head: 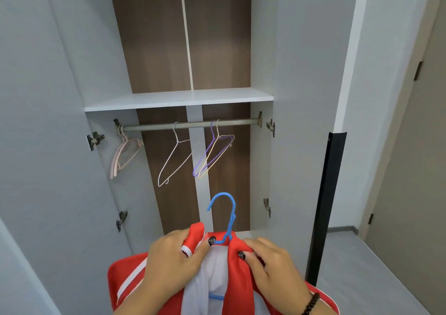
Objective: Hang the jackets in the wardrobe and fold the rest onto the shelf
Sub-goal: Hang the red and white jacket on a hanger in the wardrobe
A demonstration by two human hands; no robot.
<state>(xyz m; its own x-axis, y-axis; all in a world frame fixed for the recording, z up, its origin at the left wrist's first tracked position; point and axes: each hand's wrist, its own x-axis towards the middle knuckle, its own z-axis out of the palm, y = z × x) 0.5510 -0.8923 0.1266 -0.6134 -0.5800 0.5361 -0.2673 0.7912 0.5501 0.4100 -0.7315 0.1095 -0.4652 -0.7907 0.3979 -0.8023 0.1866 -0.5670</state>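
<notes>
Red jacket: you have the red jacket (241,273) low in front of you, just outside the open wardrobe (263,49), white lining showing at the neck; it is not yet hung.
Blue hanger: the blue hanger (225,214) is already threaded into the jacket, its hook standing up clear of the collar and a bit of its bar visible inside the lining, so the garment looks ready to carry on the hook.
Left hand: your left hand (173,264) pinches the left collar flap, thumb near the hanger's neck, likely to keep the fabric seated on that shoulder.
Right hand: your right hand (268,264), beaded bracelet (311,302) at the wrist, grips the right side of the collar with curled fingers, pulling it square over the other shoulder.
Rail: the rail (193,124) runs under the white shelf (178,98), well above the hook.
Other hangers: pink hangers (125,153) bunch at the left end, a white wire hanger (173,155) sits mid-rail, and purple and cream hangers (213,150) overlap to its right.
Free spot: the gaps between these look wide enough for a jacket.
Next move, as a judgement: you would need to free one hand for the hook and lift it over the rail.
Risk: the collar may slip off a shoulder as you let go.
</notes>
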